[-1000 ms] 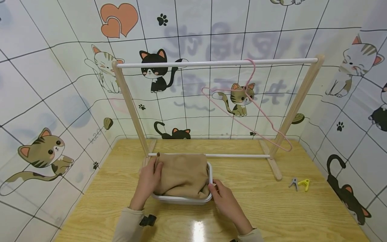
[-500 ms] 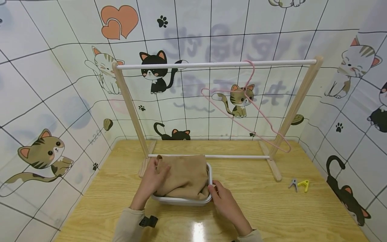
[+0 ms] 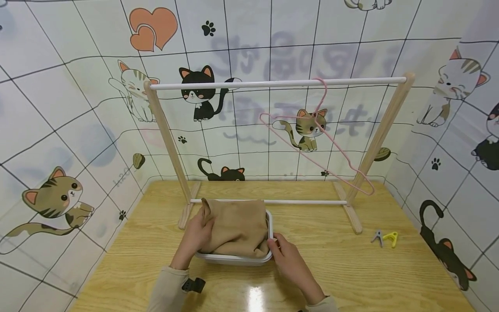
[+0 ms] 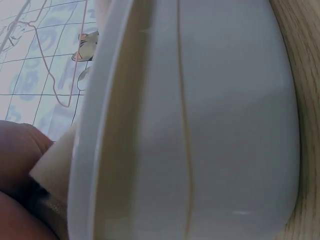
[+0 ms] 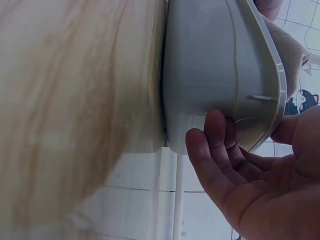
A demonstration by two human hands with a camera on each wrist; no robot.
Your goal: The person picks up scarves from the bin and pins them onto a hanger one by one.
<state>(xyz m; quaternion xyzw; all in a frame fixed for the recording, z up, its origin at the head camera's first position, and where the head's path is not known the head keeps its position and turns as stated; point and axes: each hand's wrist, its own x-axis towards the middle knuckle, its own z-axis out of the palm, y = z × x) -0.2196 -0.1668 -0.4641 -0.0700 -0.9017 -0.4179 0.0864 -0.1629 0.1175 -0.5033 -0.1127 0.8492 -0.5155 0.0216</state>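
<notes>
A folded brown cloth (image 3: 239,223) fills a white plastic basin (image 3: 238,261) on the table. My left hand (image 3: 196,236) pinches the cloth's left edge, where a corner stands up above the fingers. In the left wrist view, that cloth (image 4: 59,162) shows between thumb and finger of the left hand (image 4: 22,150), just past the basin's rim. My right hand (image 3: 287,259) holds the basin at its right side. Seen from the right wrist, the right hand's thumb lies at the rim and its fingertips (image 5: 198,142) curl against the basin's outer wall (image 5: 200,65).
Behind the basin stands a wooden drying rack with a white top bar (image 3: 249,84) and a lower bar (image 3: 306,202). From the top bar hangs a pink hanger (image 3: 317,117). A grey clothespin (image 3: 378,237) and a yellow clothespin (image 3: 391,238) lie at the table's right.
My left fingers have shifted on the cloth's left edge, and its corner now stands up a little more. The right hand and the basin have stayed in place.
</notes>
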